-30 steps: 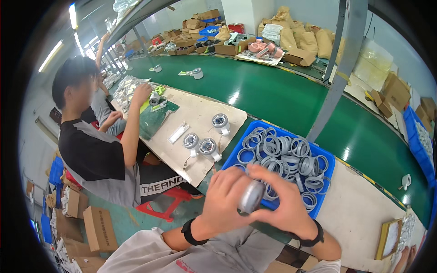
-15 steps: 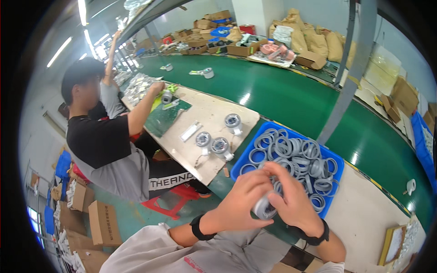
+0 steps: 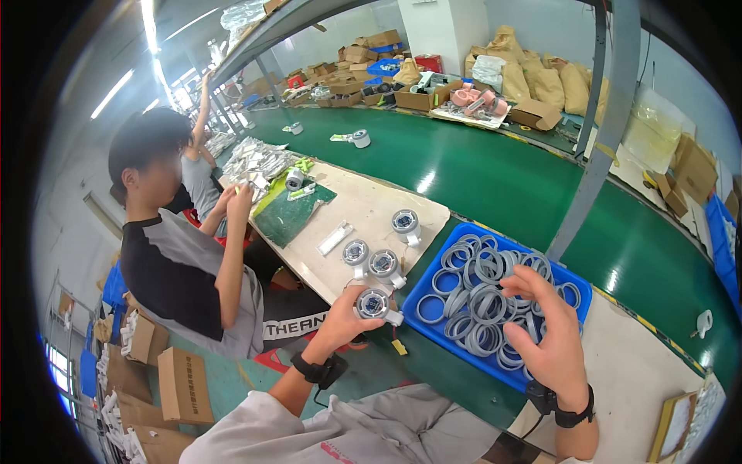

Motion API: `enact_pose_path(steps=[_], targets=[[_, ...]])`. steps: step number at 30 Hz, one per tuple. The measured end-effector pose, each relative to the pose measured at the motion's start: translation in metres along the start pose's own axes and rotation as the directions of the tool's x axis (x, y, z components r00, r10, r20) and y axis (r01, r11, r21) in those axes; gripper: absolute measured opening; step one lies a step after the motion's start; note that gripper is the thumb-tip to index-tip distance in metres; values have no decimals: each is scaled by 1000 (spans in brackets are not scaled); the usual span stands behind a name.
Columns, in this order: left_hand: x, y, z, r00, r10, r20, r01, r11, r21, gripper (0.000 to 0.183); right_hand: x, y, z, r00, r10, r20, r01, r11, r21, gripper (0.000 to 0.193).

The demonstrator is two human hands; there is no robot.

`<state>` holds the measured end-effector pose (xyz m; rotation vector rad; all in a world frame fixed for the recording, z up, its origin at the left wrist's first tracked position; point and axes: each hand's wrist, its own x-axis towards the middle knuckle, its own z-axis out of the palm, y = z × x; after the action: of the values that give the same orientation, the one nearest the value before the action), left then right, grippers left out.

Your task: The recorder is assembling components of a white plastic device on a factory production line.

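My left hand [image 3: 345, 319] is closed around a round grey housing [image 3: 373, 304] with a short side neck. A thin wire with a yellow connector [image 3: 399, 347] hangs below it. Three similar housings [image 3: 384, 264] stand on the pale tabletop just beyond. Open and holding nothing, my right hand [image 3: 550, 337] has its thumb and fingers spread above the right part of a blue tray [image 3: 413, 322]. That tray is heaped with loose grey rings [image 3: 485, 304]. Whether any fingertip touches the rings is hard to tell.
A co-worker [image 3: 185, 255] sits at the left with both hands raised over the table. A small white strip [image 3: 335, 239] and a green mat [image 3: 297, 220] lie there. Past the table runs a green conveyor [image 3: 456, 185]; a grey metal post [image 3: 591, 182] rises behind the tray.
My hands have moved apart: the left carries the housing left, while the right has let go and opened over the rings. The co-worker's extended arm has drawn back.
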<state>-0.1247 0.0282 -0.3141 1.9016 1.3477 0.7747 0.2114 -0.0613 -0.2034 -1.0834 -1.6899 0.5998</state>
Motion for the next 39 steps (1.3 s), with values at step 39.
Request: enact_pose_path(steps=[39], targets=[[-29,3,119,790,600,-129,-532,774,343,11,3,73,29,926,166,338,61,820,-569,68]])
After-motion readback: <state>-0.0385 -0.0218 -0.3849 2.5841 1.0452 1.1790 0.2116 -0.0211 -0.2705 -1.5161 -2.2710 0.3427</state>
